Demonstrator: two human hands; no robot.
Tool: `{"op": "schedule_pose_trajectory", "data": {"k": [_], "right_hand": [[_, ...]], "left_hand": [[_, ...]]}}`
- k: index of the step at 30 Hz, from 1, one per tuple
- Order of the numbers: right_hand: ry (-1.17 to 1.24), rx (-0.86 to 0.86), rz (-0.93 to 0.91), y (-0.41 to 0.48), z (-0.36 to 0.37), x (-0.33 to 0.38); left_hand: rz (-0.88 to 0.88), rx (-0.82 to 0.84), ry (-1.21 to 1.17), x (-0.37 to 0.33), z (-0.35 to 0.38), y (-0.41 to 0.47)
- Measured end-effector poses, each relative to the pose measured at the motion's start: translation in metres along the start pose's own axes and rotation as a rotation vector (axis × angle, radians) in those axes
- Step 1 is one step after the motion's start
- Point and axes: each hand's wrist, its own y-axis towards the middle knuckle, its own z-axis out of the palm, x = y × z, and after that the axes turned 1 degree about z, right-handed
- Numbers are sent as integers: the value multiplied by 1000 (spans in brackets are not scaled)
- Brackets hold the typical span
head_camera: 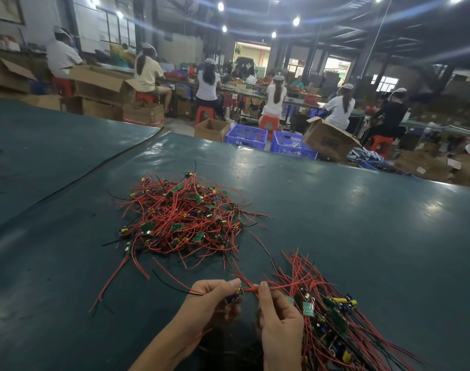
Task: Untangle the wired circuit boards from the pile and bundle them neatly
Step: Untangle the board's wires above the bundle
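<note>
Held piece: small green circuit board (235,297) with blue and yellow parts, low in view between both hands.
Left hand (215,301): fingers curled, pinching the board.
Right hand (279,325): thumb and forefinger pinch the board's red leads (251,289) just right of it; whether it also grips the bundle cannot be told.
Axis: leads run left to right between the hands.
Sorted bundle of wired boards (330,322): touching the right hand's outer side, wires fanning away; the right hand is nearer.
Tangled pile of red-wired boards (183,218): ahead and slightly left, apart from the hands.
Room: bare dark green table sheet (362,223) shows right of the pile; far edge well beyond.
Judgement: likely a short rightward lay-in; loose strands may snag.
</note>
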Motion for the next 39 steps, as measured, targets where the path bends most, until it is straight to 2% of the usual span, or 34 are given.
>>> {"op": "schedule_pose_trajectory", "data": {"k": [9, 15, 19, 25, 34, 39], "right_hand": [[-38, 52, -120, -6, 5, 6], [-90, -19, -148, -7, 3, 11], [-117, -65, -175, -7, 3, 11], [-97, -4, -162, -10, 5, 13], [-285, -2, -239, -11, 6, 9], [-310, -7, -236, -11, 6, 7]], "left_hand": [[64, 137, 188, 7, 1, 3], [51, 127, 210, 9, 0, 4], [57, 55, 174, 13, 3, 6], [173, 64, 181, 14, 4, 7], [165, 45, 188, 12, 2, 6], [182, 7, 217, 13, -1, 6]]}}
